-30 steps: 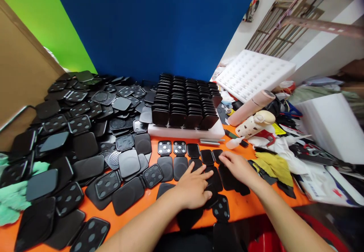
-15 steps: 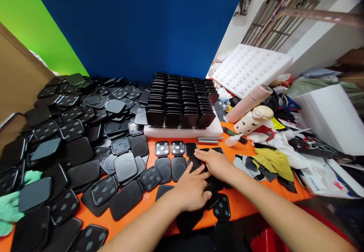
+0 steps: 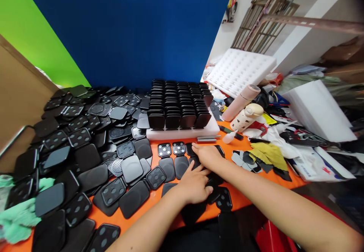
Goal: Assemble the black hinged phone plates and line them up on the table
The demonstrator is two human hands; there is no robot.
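Note:
Over a row of black hinged flat cases on the orange tabletop, my two hands lie close together. My left hand [image 3: 196, 184] is spread, its fingers stretched forward across a black case and its thumb out to the right. My right hand [image 3: 209, 157] lies just beyond it with fingers extended, fingertips at the upper half of a black case [image 3: 189, 149]; most of what lies under the palm is hidden. To the left, two opened cases [image 3: 164, 150] show white dots in their upper halves, with plain black lids [image 3: 167, 169] towards me.
Black cases stand packed in rows [image 3: 180, 104] on a white foam block [image 3: 176, 133]. A large heap of cases [image 3: 88, 153] covers the left side. On the right are a small squeeze bottle [image 3: 229, 137], a pink cylinder [image 3: 241, 102], yellow cloth [image 3: 269, 154] and foam sheet [image 3: 241, 70].
The camera view has shifted slightly. Both hands stay over the same cases, in nearly the same pose.

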